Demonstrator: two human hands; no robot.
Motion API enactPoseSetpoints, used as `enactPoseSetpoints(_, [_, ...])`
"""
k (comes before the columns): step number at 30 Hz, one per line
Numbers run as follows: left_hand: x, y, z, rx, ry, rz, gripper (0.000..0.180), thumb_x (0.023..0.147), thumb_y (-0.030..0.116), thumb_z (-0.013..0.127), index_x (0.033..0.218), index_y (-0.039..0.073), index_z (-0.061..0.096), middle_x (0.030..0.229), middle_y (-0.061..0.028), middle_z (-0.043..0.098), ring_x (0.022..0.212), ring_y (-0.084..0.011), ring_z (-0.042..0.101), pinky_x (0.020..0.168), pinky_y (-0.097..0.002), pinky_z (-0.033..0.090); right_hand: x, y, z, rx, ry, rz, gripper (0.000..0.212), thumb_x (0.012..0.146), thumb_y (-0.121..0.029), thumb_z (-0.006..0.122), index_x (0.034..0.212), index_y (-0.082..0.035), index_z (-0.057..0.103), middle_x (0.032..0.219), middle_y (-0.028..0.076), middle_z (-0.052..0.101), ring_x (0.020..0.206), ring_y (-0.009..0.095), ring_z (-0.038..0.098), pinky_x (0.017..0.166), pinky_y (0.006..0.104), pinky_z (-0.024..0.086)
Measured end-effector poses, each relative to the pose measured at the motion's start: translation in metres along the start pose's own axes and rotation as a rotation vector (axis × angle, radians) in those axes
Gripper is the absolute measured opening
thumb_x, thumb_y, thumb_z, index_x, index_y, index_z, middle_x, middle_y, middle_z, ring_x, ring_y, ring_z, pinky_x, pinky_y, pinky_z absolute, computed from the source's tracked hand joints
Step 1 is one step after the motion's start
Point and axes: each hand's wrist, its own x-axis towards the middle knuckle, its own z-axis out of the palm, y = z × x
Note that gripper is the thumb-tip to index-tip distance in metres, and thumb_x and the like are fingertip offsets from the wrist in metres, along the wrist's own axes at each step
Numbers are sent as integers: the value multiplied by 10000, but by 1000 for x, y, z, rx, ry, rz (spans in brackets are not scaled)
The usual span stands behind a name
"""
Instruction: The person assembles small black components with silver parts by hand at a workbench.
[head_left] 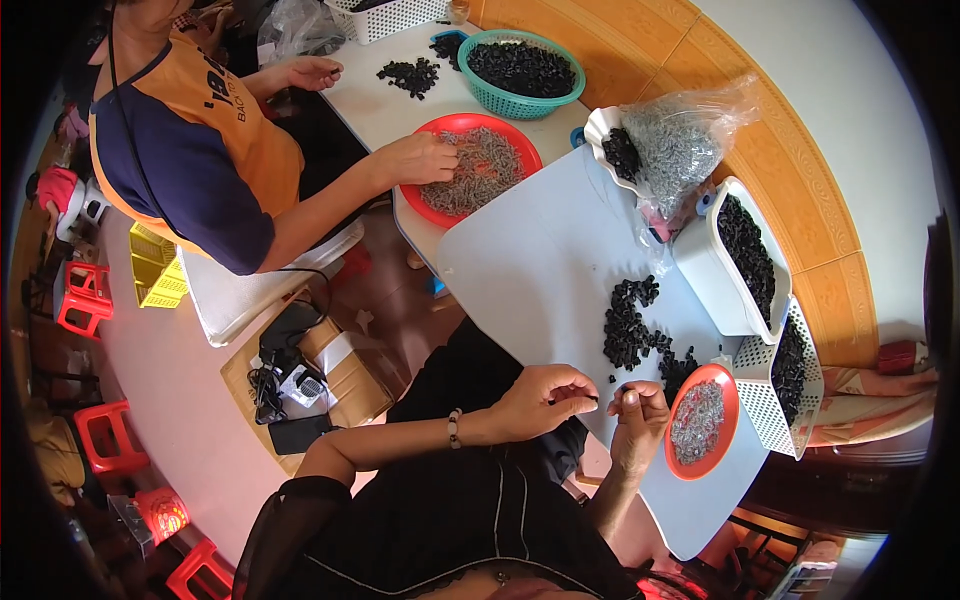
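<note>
My left hand [545, 402], with a beaded bracelet on its wrist, pinches a small black plastic piece between thumb and forefinger. Close beside it, my right hand [640, 420] is closed, thumb against the curled fingers; what it holds is too small to make out. Both are above the near edge of the light blue table [540, 270]. Just beyond them lies a loose pile of small black plastic pieces [627, 325]. To the right of my right hand is an orange-red plate [731, 425] holding many small, shiny, greyish pieces [697, 420].
A white bin [690, 255] and a perforated white basket [770, 420], both with black pieces, stand at right. Behind them is a clear bag of grey pieces [680, 150]. At left, a co-worker [200, 150] reaches into a red plate [530, 150] near a green basket [520, 105].
</note>
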Motion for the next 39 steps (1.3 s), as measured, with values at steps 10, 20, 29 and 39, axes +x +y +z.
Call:
enactPoseSetpoints(10, [4,8,10,-101,11,48,168,897,116,708,992,-18,676,854,-56,680,772,-86,629,693,-243,518,-14,0,-4,91,-31,31,175,879,-111,726,941,17,625,803,77,644,678,141,588,643,261,479])
enactPoseSetpoints(20, [9,18,7,-82,10,172,129,883,20,688,1001,-30,683,927,-108,674,823,-157,688,726,-266,562,-13,-4,9,431,-176,122,314,860,-265,771,901,-15,586,787,97,583,693,172,523,616,277,403])
enactPoseSetpoints(29, [13,15,15,-27,-56,159,117,868,-3,693,981,-27,676,906,-103,684,802,-156,703,714,-253,557,-16,-2,-2,461,-162,171,213,852,-159,771,900,-2,634,814,84,640,719,138,554,658,263,450])
enactPoseSetpoints(39, [14,10,18,48,-54,167,96,860,-2,703,953,-19,688,877,-101,685,784,-160,701,690,-251,548,-17,3,-10,382,-185,195,208,842,-174,769,882,-10,647,765,82,614,700,162,520,638,267,424])
